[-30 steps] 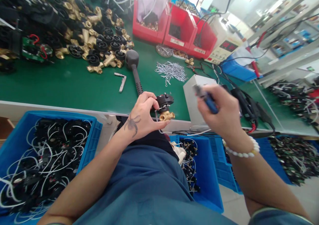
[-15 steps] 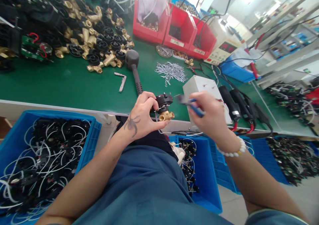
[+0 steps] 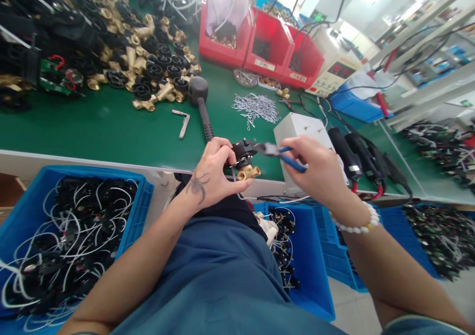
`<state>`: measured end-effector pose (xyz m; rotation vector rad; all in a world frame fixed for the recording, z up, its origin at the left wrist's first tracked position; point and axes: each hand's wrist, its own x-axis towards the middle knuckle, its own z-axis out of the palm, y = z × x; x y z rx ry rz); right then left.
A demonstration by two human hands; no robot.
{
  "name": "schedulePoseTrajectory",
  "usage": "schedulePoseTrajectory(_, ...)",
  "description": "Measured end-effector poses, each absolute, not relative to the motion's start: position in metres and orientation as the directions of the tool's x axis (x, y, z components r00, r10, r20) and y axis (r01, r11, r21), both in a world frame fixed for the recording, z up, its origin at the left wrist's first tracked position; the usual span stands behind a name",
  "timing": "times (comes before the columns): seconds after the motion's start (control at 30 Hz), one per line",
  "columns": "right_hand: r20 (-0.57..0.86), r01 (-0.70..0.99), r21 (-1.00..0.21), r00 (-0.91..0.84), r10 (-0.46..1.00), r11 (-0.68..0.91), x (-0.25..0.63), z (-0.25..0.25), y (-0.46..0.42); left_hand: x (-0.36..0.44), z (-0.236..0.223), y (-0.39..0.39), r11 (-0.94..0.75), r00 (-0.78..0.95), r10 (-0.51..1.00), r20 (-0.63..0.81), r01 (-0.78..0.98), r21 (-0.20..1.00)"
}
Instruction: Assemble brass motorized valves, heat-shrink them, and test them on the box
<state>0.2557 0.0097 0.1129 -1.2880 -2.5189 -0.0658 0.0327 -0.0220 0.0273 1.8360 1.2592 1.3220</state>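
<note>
Left grip (image 3: 211,174) clenching brass valve (image 3: 245,164), right grip (image 3: 315,169) grasping pliers (image 3: 276,152), green bench (image 3: 111,127), factory room.

Both my forearms reach forward from the bottom of the view, elbows bent, hands meeting just past my lap. My left hand (image 3: 211,174) sits back-up with the tattoo showing, fingers curled in tight and the thumb pushed out to the right, pinching something small. My right hand (image 3: 315,169) comes in from the right at about the same height, knuckles up, fingers wrapped shut in a fist-like grip, wrist bent a bit inward toward the left one. The two hands are close but not touching.
</note>
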Motion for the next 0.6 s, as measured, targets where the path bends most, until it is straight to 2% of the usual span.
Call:
schedulePoseTrajectory(0.07, 0.518, 0.809, -0.159, -0.42, 0.745, 0.566, 0.2569, 0.1144, 0.0095, 0.033, 0.0277, -0.0219, -0.415, 0.08, 0.906, 0.416, 0.366, 0.833)
schedulePoseTrajectory(0.1, 0.527, 0.81, -0.161, -0.412, 0.743, 0.564, 0.2568, 0.1142, 0.0093, 0.0332, 0.0279, -0.0218, -0.415, 0.081, 0.906, 0.416, 0.365, 0.833)
schedulePoseTrajectory(0.13, 0.466, 0.811, -0.137, -0.455, 0.759, 0.569, 0.2562, 0.1136, 0.009, 0.0334, 0.0282, -0.0217, -0.418, 0.084, 0.904, 0.418, 0.366, 0.832)
schedulePoseTrajectory(0.23, 0.089, 0.769, -0.039, -0.633, 0.769, 0.638, 0.2533, 0.1129, 0.0089, 0.0343, 0.0289, -0.0215, -0.437, 0.097, 0.895, 0.435, 0.381, 0.815)
schedulePoseTrajectory(0.27, 0.058, 0.764, -0.026, -0.643, 0.763, 0.645, 0.2529, 0.1141, 0.0091, 0.0345, 0.0289, -0.0214, -0.443, 0.098, 0.891, 0.442, 0.39, 0.807)
schedulePoseTrajectory(0.3, 0.119, 0.772, -0.032, -0.627, 0.77, 0.635, 0.253, 0.1158, 0.0093, 0.0346, 0.0287, -0.0213, -0.448, 0.098, 0.889, 0.448, 0.396, 0.802)
schedulePoseTrajectory(0.4, 0.49, 0.802, -0.133, -0.457, 0.742, 0.582, 0.2544, 0.119, 0.0096, 0.0344, 0.0275, -0.0206, -0.449, 0.091, 0.888, 0.451, 0.389, 0.804)
schedulePoseTrajectory(0.43, 0.544, 0.798, -0.152, -0.425, 0.724, 0.583, 0.2547, 0.1182, 0.0096, 0.0342, 0.0269, -0.0203, -0.449, 0.091, 0.888, 0.45, 0.382, 0.808)
schedulePoseTrajectory(0.47, 0.525, 0.793, -0.143, -0.446, 0.725, 0.592, 0.2546, 0.1165, 0.0097, 0.0339, 0.0264, -0.02, -0.449, 0.093, 0.888, 0.45, 0.379, 0.809)
schedulePoseTrajectory(0.5, 0.437, 0.789, -0.112, -0.507, 0.743, 0.604, 0.2543, 0.1145, 0.0099, 0.0337, 0.026, -0.0198, -0.452, 0.092, 0.887, 0.453, 0.381, 0.807)
schedulePoseTrajectory(0.57, 0.175, 0.777, -0.026, -0.616, 0.768, 0.629, 0.2535, 0.1118, 0.0105, 0.0333, 0.0254, -0.0195, -0.461, 0.091, 0.881, 0.465, 0.393, 0.796)
schedulePoseTrajectory(0.6, 0.101, 0.774, 0.002, -0.63, 0.77, 0.634, 0.2534, 0.112, 0.0109, 0.0332, 0.0252, -0.0195, -0.464, 0.089, 0.878, 0.47, 0.397, 0.792)
